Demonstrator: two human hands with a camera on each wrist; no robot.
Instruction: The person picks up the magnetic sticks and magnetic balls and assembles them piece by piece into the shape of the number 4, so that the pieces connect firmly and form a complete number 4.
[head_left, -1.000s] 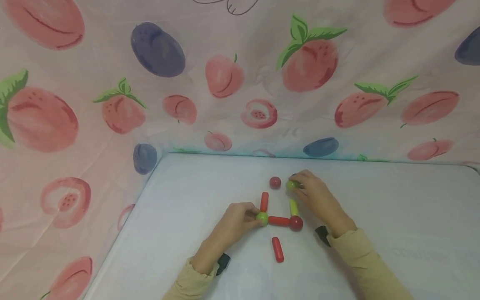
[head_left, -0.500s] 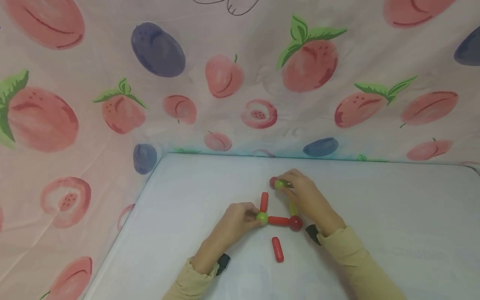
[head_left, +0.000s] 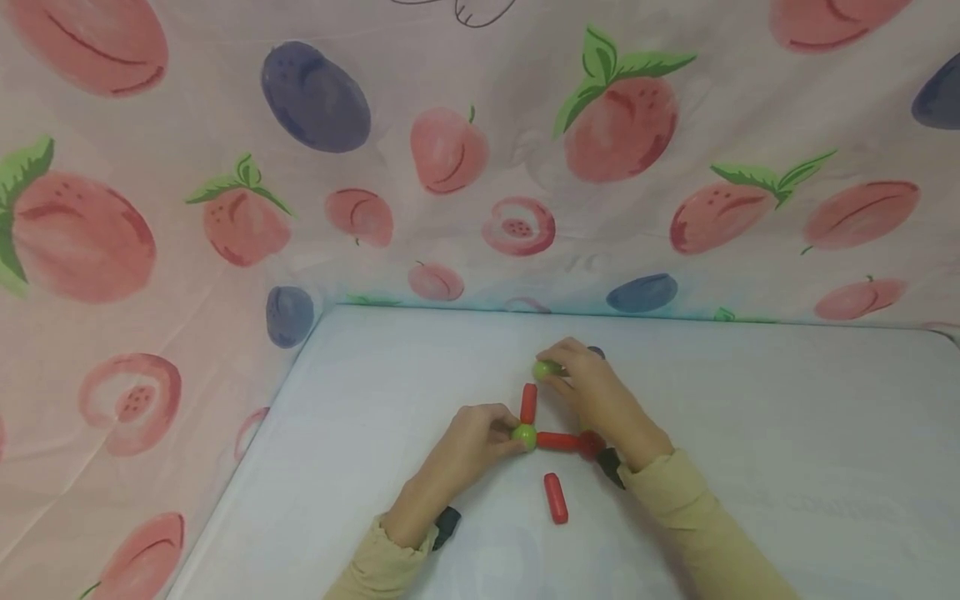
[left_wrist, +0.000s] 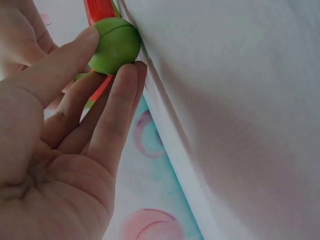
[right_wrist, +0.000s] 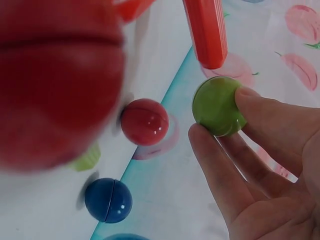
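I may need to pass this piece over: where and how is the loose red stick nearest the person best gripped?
Pinch the red stick at its middle, across its long sides, probably from above. It is slim and lies flat on the table, apart from the other pieces, with its length running roughly front to back.

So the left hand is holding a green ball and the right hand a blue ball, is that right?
Not quite: the right hand holds a green ball, not a blue one, as the right wrist view shows. The left hand does hold another green ball.
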